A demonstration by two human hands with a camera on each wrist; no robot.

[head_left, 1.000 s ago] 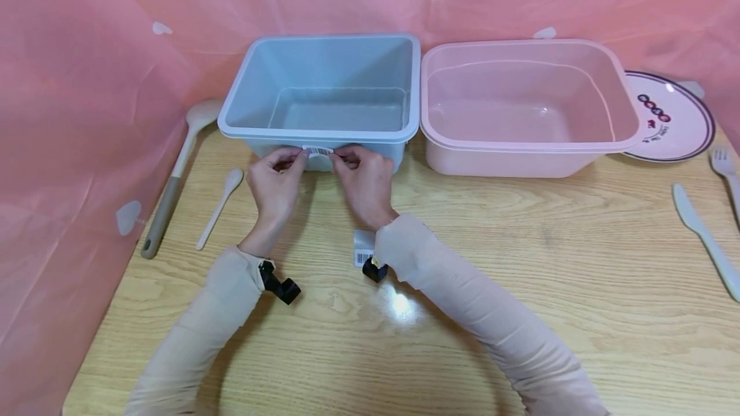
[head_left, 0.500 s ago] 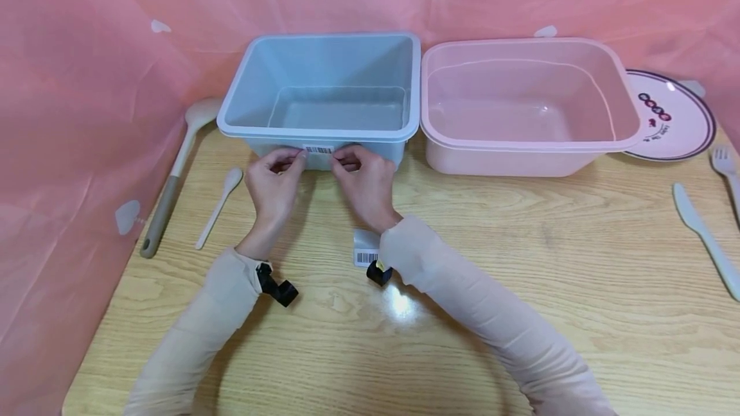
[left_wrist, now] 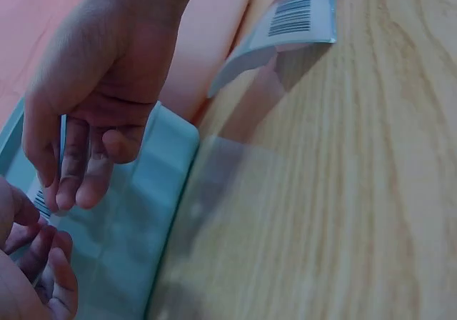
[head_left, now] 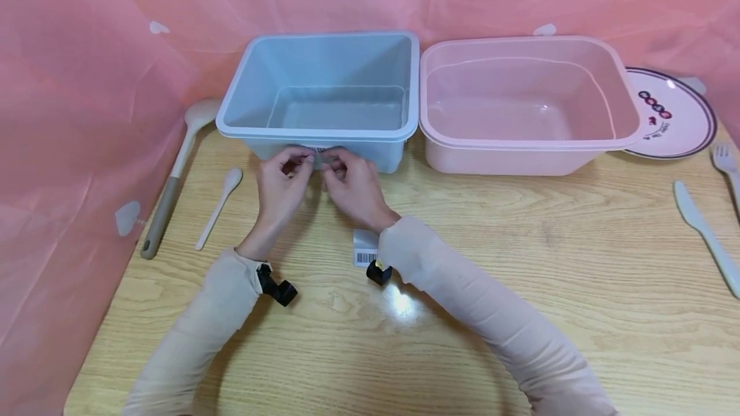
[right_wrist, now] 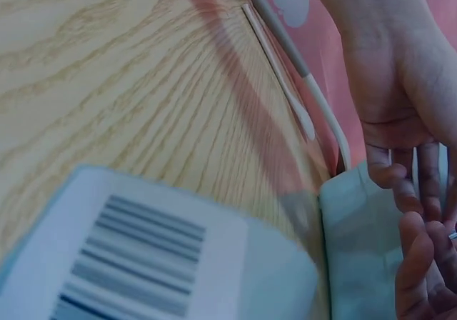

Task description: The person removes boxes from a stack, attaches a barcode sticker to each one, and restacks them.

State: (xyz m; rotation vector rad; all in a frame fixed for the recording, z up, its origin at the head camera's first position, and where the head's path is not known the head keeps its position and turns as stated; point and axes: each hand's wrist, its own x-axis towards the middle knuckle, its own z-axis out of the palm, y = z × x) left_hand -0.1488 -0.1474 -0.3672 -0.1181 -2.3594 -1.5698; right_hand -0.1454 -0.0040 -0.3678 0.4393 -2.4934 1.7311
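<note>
My left hand and right hand meet at the front wall of a light blue plastic bin. Between their fingertips is a small white barcode label, mostly covered by the fingers. Each hand pinches at the label with thumb and index finger, the thumbs low and nearly touching. From the left wrist, a strip of the barcode label shows between both hands. A second barcode label, on a clear backing, lies on the table by the right wrist; its end curls upward in the left wrist view.
A pink bin stands right beside the blue one, with a round plate behind its right side. Farther right lie a pale knife and a fork. A small spoon and a long-handled ladle lie on the left.
Both hands have drawn together over the label's middle, from its two side edges. The barcode, plainly seen half a second ago, is now largely covered. Bins and utensils stay put.
</note>
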